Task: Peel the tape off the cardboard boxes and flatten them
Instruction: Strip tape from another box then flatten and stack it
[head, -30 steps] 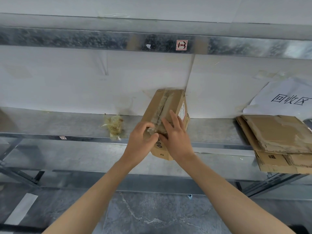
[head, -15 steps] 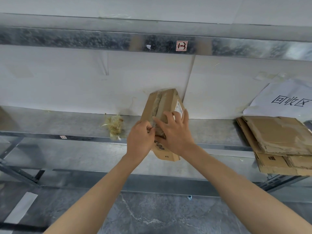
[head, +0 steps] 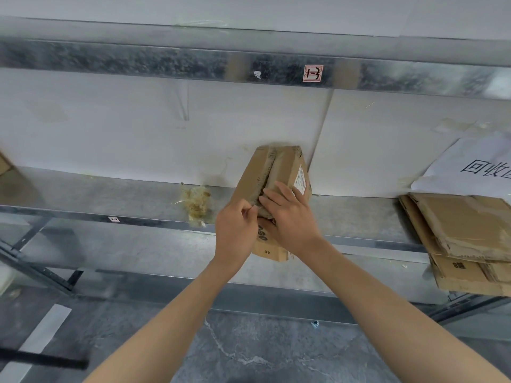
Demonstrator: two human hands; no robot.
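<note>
A small brown cardboard box point(head: 279, 170) stands tilted on the metal shelf point(head: 110, 197), leaning toward the white back wall. A strip of clear tape runs along its top seam, which is caved in. My left hand point(head: 236, 228) pinches the near end of that tape at the box's lower front. My right hand point(head: 290, 217) grips the box from the right, with its fingers spread over the top face and the thumb underneath. A white label shows on the box's right side.
A wad of peeled clear tape point(head: 196, 203) lies on the shelf left of the box. A stack of flattened cardboard point(head: 464, 239) sits at the right under a white paper sign point(head: 475, 167). Another shelf beam point(head: 166, 62) runs overhead. Grey floor lies below.
The box has turned a little, its label side now facing more to the right. My right hand has slid up over the top face. My left hand has kept its pinch at the tape end.
</note>
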